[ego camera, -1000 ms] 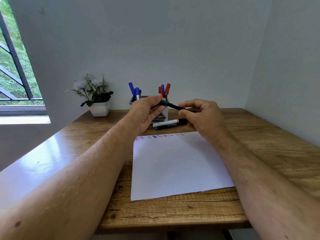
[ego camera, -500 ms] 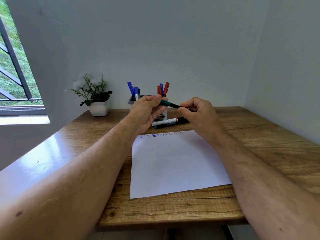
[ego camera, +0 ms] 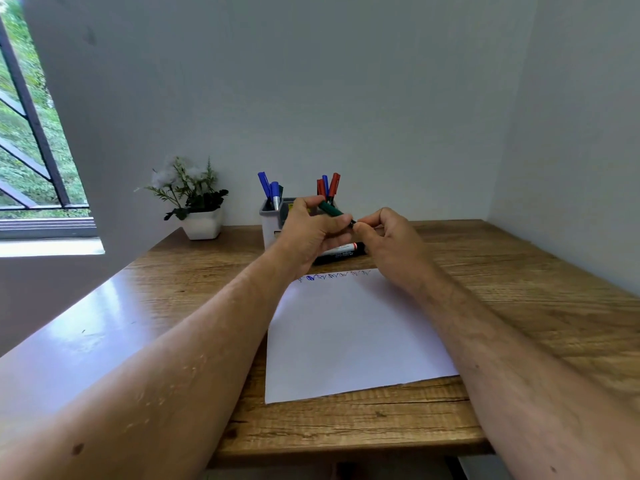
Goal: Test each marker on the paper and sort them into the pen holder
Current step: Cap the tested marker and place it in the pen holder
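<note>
I hold a green marker [ego camera: 331, 209] in the air in front of the pen holder [ego camera: 271, 224]. My left hand [ego camera: 308, 233] grips its green barrel. My right hand [ego camera: 391, 244] pinches the marker's dark right end between thumb and fingers; what lies inside the curled fingers is hidden. Below my hands two more markers [ego camera: 341, 252] lie on the desk, one white with a red band, one dark. The white paper [ego camera: 346, 334] lies nearer to me, with blue and faint scribbles along its far edge. Blue markers [ego camera: 268, 188] and red markers [ego camera: 329, 187] stand in the holder.
A small potted plant [ego camera: 197, 206] in a white pot stands to the left of the holder against the wall. The wooden desk [ego camera: 519, 299] runs to walls at the back and right. A window [ego camera: 31, 161] is at the far left.
My two hands have drawn closer together on the green marker; the dark stretch visible between them has shortened to a small bit. The markers on the desk have not moved.
</note>
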Tool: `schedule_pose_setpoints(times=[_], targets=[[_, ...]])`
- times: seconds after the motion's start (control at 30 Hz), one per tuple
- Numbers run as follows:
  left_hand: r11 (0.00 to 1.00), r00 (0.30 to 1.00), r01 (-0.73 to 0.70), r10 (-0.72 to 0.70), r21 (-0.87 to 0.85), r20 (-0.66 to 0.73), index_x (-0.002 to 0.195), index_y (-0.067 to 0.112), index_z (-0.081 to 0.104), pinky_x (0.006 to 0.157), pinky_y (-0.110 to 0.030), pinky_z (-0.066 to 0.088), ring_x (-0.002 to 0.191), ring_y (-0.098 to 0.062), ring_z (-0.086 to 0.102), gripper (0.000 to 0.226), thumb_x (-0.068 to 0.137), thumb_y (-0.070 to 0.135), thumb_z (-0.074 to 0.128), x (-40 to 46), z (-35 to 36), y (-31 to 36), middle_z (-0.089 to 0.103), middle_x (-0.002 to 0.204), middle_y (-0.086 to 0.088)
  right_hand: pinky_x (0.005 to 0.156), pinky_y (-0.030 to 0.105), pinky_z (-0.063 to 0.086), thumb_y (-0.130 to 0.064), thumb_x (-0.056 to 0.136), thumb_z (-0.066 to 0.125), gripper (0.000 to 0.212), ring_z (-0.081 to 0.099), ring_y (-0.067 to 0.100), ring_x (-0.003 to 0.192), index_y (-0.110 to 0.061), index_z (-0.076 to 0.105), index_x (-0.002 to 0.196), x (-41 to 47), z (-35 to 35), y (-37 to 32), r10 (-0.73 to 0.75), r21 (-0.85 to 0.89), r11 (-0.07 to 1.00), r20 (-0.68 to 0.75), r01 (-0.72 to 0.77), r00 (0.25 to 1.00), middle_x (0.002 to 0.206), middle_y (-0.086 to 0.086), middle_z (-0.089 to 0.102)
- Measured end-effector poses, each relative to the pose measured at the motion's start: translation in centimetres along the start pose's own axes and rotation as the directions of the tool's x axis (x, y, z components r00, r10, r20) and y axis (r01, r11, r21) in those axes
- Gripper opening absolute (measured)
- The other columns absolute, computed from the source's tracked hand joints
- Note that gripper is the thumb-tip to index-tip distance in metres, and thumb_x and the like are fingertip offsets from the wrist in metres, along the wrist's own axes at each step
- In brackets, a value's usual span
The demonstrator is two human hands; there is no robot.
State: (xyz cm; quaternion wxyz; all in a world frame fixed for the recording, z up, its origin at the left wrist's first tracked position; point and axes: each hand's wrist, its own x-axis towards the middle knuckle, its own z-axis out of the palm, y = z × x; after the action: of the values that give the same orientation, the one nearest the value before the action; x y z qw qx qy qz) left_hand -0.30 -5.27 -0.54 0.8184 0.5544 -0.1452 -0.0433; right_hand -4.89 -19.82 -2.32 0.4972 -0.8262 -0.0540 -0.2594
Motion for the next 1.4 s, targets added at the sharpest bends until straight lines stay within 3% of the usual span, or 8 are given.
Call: schedule_pose_setpoints(times=[0.13,0.27,0.37,0.8,0.97,1.07,1.2,1.4], targets=[[0.984,0.981,-0.162,0.169,0.075,-0.094,0.129,0.020,0.043,0.080,-0.034,0.060,0.086,-0.023,0.074,0.055,0.087,-0.008,0.066,0.6,-0.8,1.3,0.068,0.111,-0.019,0.053,0.019,0.038,-0.042,0.103,0.048,0.024,0.051,-0.005,0.048,-0.024,0.064,0.100,-0.5,-0.2,-0.4,-0.015,-0.025,1.000,0.040,0.016,0.999,0.074,-0.002,0.070],[0.936,0.923,-0.299,0.333,0.189,-0.193,0.136,0.023,0.044,0.074,-0.029,0.058,0.080,-0.016,0.070,0.057,0.091,-0.007,0.060,1.4,-2.5,2.0,0.068,0.098,-0.011,0.057,0.026,0.040,-0.044,0.104,0.043,0.037,0.055,0.007,0.062,-0.020,0.070,0.094,-1.0,-0.1,-0.5,-0.051,-0.200,0.977,0.101,0.071,0.994,0.073,-0.001,0.065],[0.813,0.853,-0.386,0.494,0.437,-0.166,0.143,0.034,0.041,0.089,-0.034,0.057,0.094,-0.016,0.068,0.065,0.093,-0.003,0.059,1.9,-3.2,1.9,0.067,0.104,-0.008,0.057,0.026,0.038,-0.044,0.104,0.042,0.041,0.054,0.013,0.065,-0.020,0.074,0.093,-1.1,-0.1,-0.4,-0.059,-0.236,0.968,0.136,0.090,0.989,0.070,-0.002,0.061],[0.351,0.335,-0.559,0.924,0.751,-0.183,0.148,0.031,0.045,0.086,-0.020,0.051,0.086,-0.001,0.050,0.066,0.092,-0.002,0.056,3.3,-5.3,3.3,0.045,0.094,0.021,0.059,0.024,0.035,-0.052,0.101,0.045,0.053,0.054,0.002,0.060,-0.014,0.077,0.081,-0.9,0.2,-0.6,-0.059,-0.275,0.955,0.192,0.111,0.980,0.056,-0.014,0.054],[0.314,0.392,-0.458,0.911,0.832,-0.128,0.149,0.029,0.042,0.087,-0.014,0.048,0.084,-0.003,0.047,0.066,0.093,-0.003,0.057,3.9,-6.0,2.6,0.045,0.092,0.011,0.058,0.024,0.036,-0.053,0.100,0.047,0.053,0.054,0.006,0.059,-0.015,0.078,0.079,-0.6,0.2,-0.5,-0.055,-0.281,0.954,0.178,0.105,0.983,0.058,-0.010,0.057],[0.343,0.542,-0.373,0.835,0.862,-0.098,0.152,0.037,0.034,0.079,-0.007,0.042,0.083,-0.002,0.047,0.069,0.096,0.000,0.054,3.8,-6.0,2.3,0.049,0.099,0.001,0.059,0.025,0.037,-0.054,0.099,0.047,0.052,0.055,0.010,0.059,-0.019,0.076,0.075,-0.5,0.2,-0.4,-0.047,-0.300,0.949,0.184,0.101,0.982,0.058,-0.008,0.058],[0.358,0.733,-0.197,0.672,0.913,-0.105,0.153,0.040,0.028,0.091,-0.020,0.044,0.094,-0.011,0.062,0.068,0.098,0.013,0.058,4.2,-6.2,1.9,0.066,0.107,0.001,0.054,0.025,0.034,-0.053,0.100,0.047,0.053,0.050,0.009,0.054,-0.015,0.077,0.077,-0.4,0.3,-0.5,-0.040,-0.316,0.943,0.190,0.099,0.981,0.056,-0.007,0.055],[0.370,0.752,-0.100,0.636,0.924,-0.173,0.143,0.020,0.052,0.096,-0.029,0.049,0.108,-0.017,0.065,0.053,0.093,0.019,0.069,3.8,-5.5,2.6,0.069,0.121,-0.008,0.054,0.024,0.033,-0.052,0.100,0.047,0.055,0.049,0.007,0.053,-0.013,0.078,0.079,-0.4,0.3,-0.5,-0.040,-0.324,0.941,0.186,0.100,0.982,0.054,-0.007,0.053]])
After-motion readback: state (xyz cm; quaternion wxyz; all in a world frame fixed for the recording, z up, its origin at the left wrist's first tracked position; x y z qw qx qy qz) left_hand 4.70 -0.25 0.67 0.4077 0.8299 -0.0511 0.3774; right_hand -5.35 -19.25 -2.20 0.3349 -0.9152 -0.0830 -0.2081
